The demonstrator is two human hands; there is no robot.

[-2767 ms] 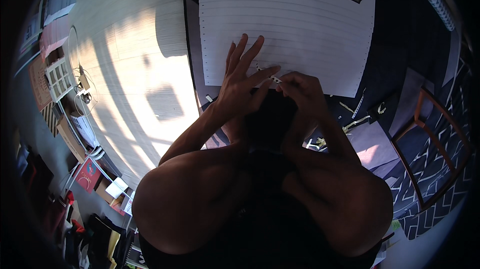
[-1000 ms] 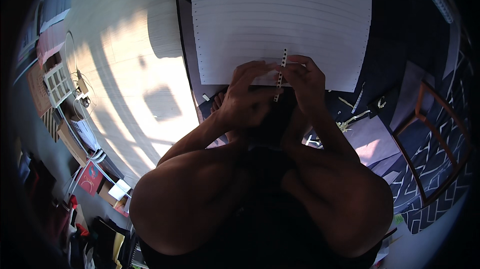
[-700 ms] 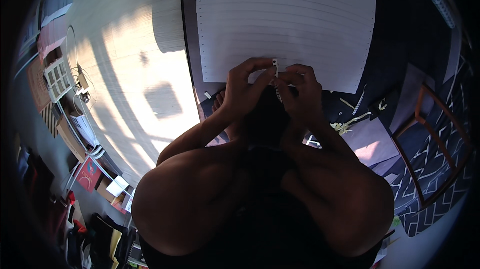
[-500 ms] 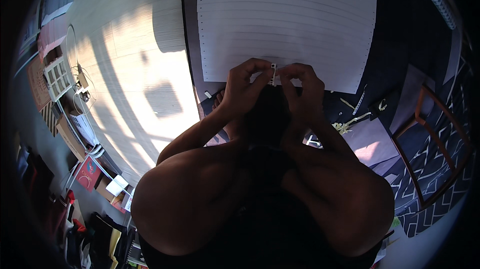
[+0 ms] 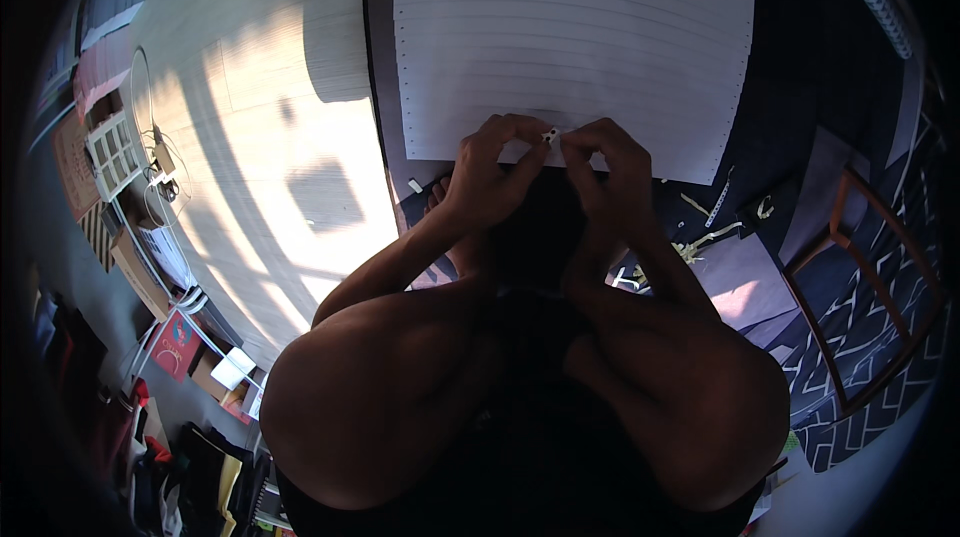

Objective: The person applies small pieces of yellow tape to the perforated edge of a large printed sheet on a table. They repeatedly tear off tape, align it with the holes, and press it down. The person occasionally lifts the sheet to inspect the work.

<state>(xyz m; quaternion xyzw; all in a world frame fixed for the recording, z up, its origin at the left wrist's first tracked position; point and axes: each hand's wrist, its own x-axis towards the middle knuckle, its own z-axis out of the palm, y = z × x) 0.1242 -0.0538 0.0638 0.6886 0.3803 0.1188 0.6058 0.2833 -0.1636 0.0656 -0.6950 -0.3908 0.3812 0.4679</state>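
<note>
I can make out only a short piece of the dotted white strip (image 5: 549, 136), and the upper edge of my view cuts off the lined white sheet (image 5: 570, 47). That piece sits between the left hand's (image 5: 483, 175) pinched thumb and forefinger; the right hand's (image 5: 620, 172) bent fingers are just beside it, whether gripping I cannot tell.

open: forward of left hand (image 5: 487, 172) and right hand (image 5: 615, 169), over white sheet (image 5: 570, 47) | obstacles, right: yellowish scraps (image 5: 690, 250), brown frame (image 5: 870, 280)
</note>
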